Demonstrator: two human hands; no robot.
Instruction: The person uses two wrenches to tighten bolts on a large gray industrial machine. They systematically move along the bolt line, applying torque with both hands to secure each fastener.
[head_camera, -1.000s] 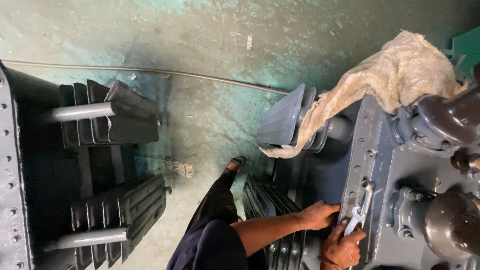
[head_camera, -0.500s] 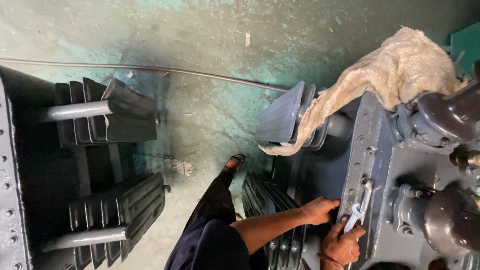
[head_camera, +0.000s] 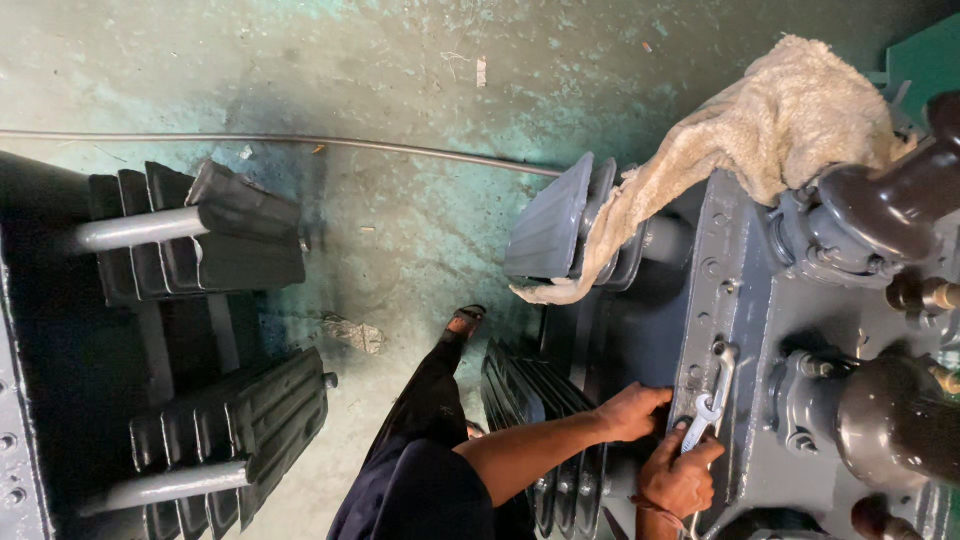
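Two hands work at the grey machine flange (head_camera: 745, 330). The right hand (head_camera: 682, 478) is closed round a spanner (head_camera: 712, 400), which points toward one o'clock. The left hand (head_camera: 632, 412), at ten o'clock from it, presses loosely curled fingers against the casing edge.

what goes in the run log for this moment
right hand grips spanner | left hand on grey machine casing's flange | cloth draped on top
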